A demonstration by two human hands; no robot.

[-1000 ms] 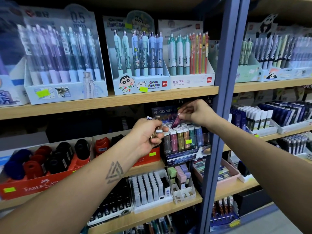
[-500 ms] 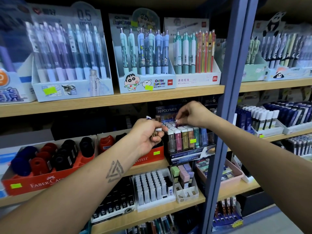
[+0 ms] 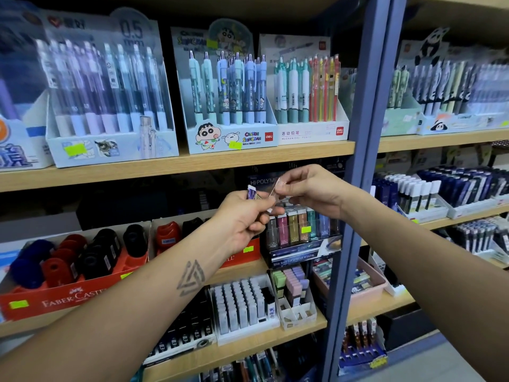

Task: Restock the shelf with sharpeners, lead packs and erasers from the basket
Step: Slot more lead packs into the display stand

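**Both hands hold lead packs in front of the middle shelf**

The left hand (image 3: pixel 242 216) is raised in front of the middle shelf (image 3: pixel 176 166), its grip closed around a small bundle of lead packs (image 3: pixel 254 194) — a purple-and-white end pokes out above the curled fingers. Just to its right, the right hand (image 3: pixel 308 188) pinches a single clear lead pack (image 3: pixel 278 186) between thumb and fingertips, tilted, its lower end close to the left hand's bundle. Whether the two touch cannot be told.

Both hands hover just above a dark display rack (image 3: pixel 300 252) labelled "HI-POLYMER", where coloured lead cases (image 3: pixel 297 227) stand upright in a row: grey, pink, gold, copper, teal and blue.

To the left on the same shelf, a red Faber-Castell tray (image 3: pixel 68 299) carries round sharpeners (image 3: pixel 91 255) in black, red and blue. A second red tray (image 3: pixel 248 250) beside it, partly hidden behind the left wrist, holds a red and a black sharpener.

On the shelf below stand a white box of pale lead cases (image 3: pixel 239 307) and a small white box of pastel erasers (image 3: pixel 292 285). The shelf above carries boxes of mechanical pencils (image 3: pixel 234 86) — blue, mint and orange. A blue upright post (image 3: pixel 358 188) divides this bay from the next one on the right.
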